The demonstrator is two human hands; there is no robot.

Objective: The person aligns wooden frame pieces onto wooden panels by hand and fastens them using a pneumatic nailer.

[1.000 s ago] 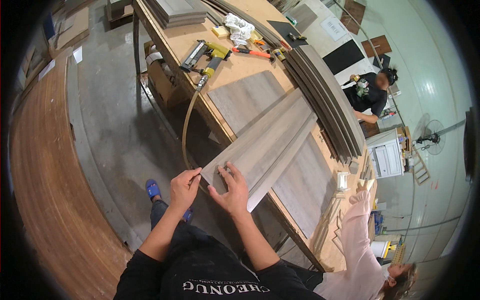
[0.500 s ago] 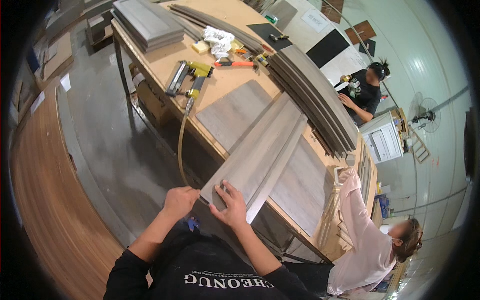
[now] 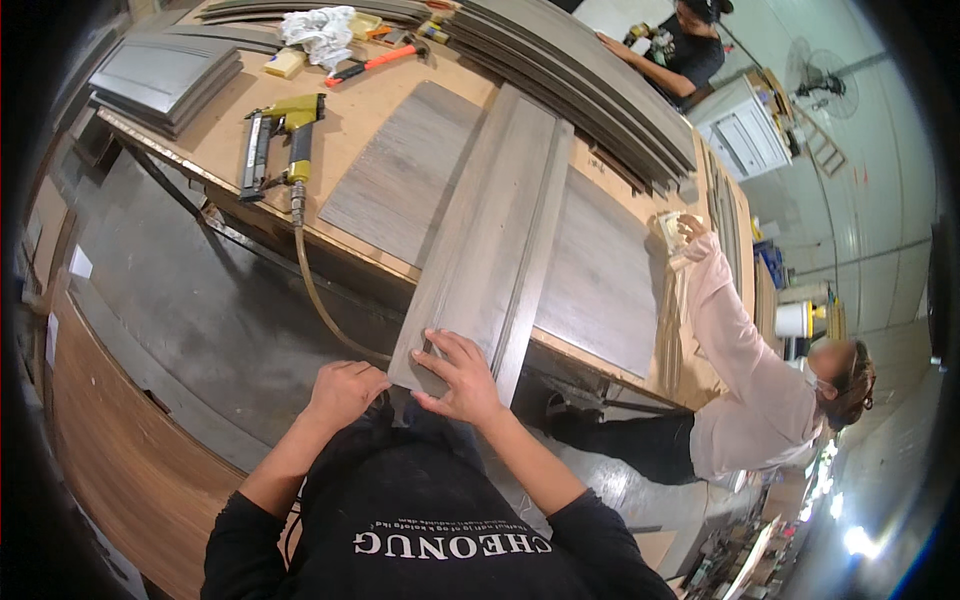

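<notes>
A long grey wood-grain panel (image 3: 485, 215) with a raised strip along its right side lies across the workbench, its near end jutting over the edge toward me. My right hand (image 3: 460, 380) rests on that end with fingers spread. At the near left corner is my left hand (image 3: 345, 395), thumb and fingers pinched together right by the panel's edge. Whatever the pinch holds, if anything, is too small to make out. Beneath the panel, a wider flat grey board (image 3: 600, 270) shows on both sides.
On the bench (image 3: 250, 225) lie a yellow-green nail gun (image 3: 290, 135) with a hose, an orange-handled hammer (image 3: 375, 63), white cloth (image 3: 318, 38) and stacked door panels (image 3: 165, 80). Long boards (image 3: 590, 75) are piled behind. A pink-sleeved person (image 3: 750, 370) reaches onto the bench's right; another person (image 3: 680, 50) works beyond.
My view has turned, so the bench and tools appear farther left and higher. Both hands stay at the panel's near end, the left one still pinched at its corner.
</notes>
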